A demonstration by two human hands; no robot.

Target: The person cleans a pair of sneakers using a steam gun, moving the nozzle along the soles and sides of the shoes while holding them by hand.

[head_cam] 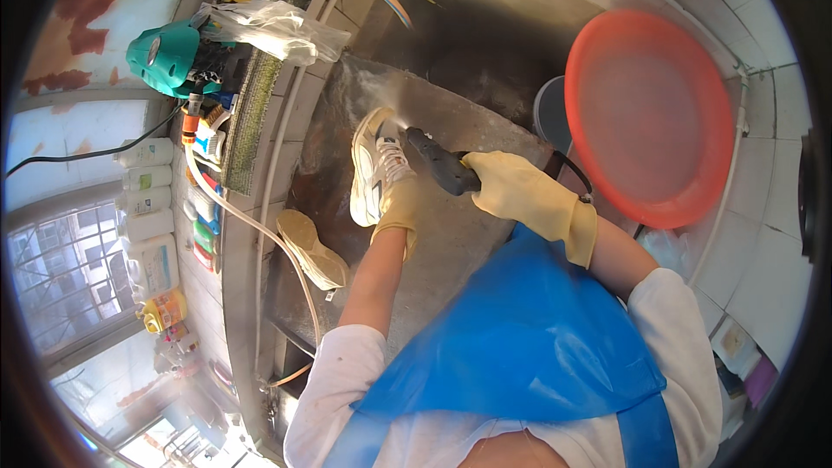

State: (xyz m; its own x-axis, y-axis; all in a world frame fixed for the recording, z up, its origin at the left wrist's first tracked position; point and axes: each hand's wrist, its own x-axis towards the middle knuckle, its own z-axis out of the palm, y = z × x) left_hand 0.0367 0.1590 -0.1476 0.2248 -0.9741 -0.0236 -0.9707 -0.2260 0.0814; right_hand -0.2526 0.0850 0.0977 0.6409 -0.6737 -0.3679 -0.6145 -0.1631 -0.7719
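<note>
My left hand [398,203], in a yellow rubber glove, is inside or behind the heel end of a white and beige sneaker [374,172]; the fingers are hidden. A black spray gun [445,162] is gripped in my right hand [520,192], gloved the same way. Its nozzle points at the sneaker's toe, and white spray fans out over that toe. A second sneaker [312,248] lies to the left of my left forearm, its sole turned up, on the wet stone slab [455,240].
A large red plastic basin [650,117] stands at right, overlapping a grey bucket [551,110]. On the left ledge are a teal pressure-washer body [162,58], brushes [209,136] and a clear plastic bag [273,29]. A pale hose [279,240] curves down past white bottles [146,208].
</note>
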